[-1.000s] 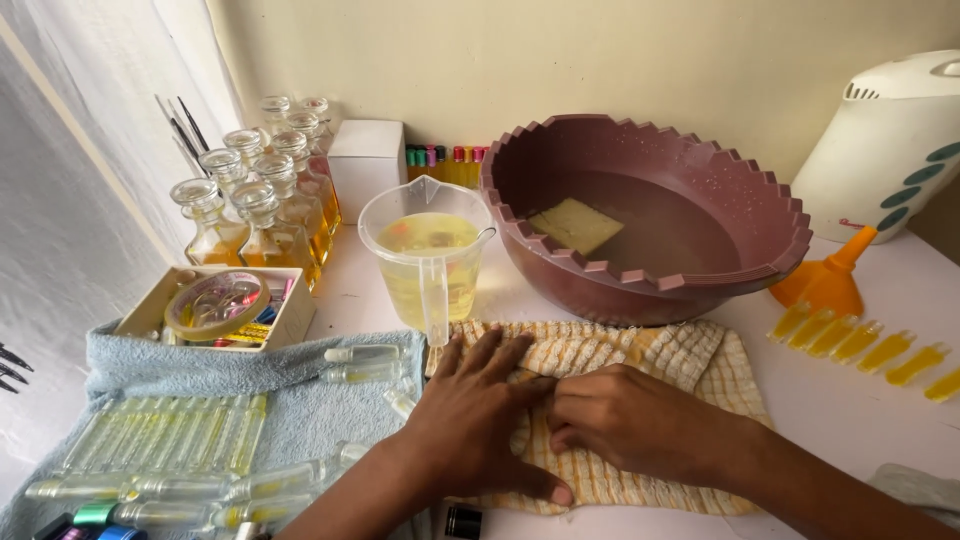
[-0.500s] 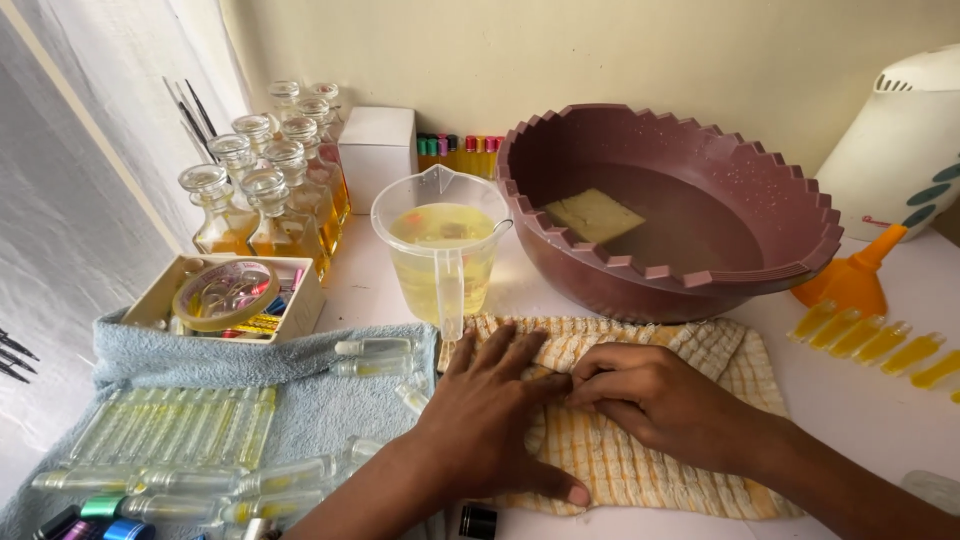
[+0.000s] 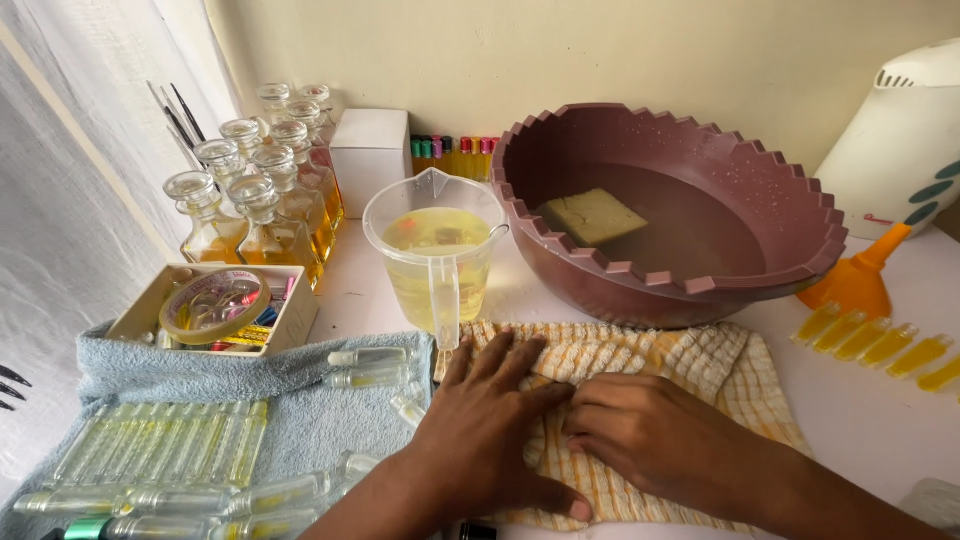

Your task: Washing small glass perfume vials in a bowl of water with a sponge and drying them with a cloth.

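My left hand (image 3: 480,425) lies flat, fingers spread, on the left part of a yellow-and-white checked cloth (image 3: 700,365) on the white table. My right hand (image 3: 645,435) rests beside it with its fingers curled, pinching a fold of the same cloth where the two hands meet. Whether anything is wrapped inside the fold is hidden. Just beyond my fingers stands a clear measuring jug (image 3: 437,262) of yellow liquid. A maroon scalloped basin (image 3: 760,285) behind the cloth holds water and a yellow sponge (image 3: 593,215).
A blue towel (image 3: 300,420) on the left carries several small clear vials (image 3: 165,440). Behind it sit a small box of oddments (image 3: 215,308), glass stoppered bottles (image 3: 255,215) and a white box (image 3: 370,155). An orange funnel (image 3: 855,278) and yellow-filled vials (image 3: 880,345) lie right.
My right hand has drawn back toward me along the cloth, and the fold under both hands has shifted. The view has tipped slightly; the left hand stays flat.
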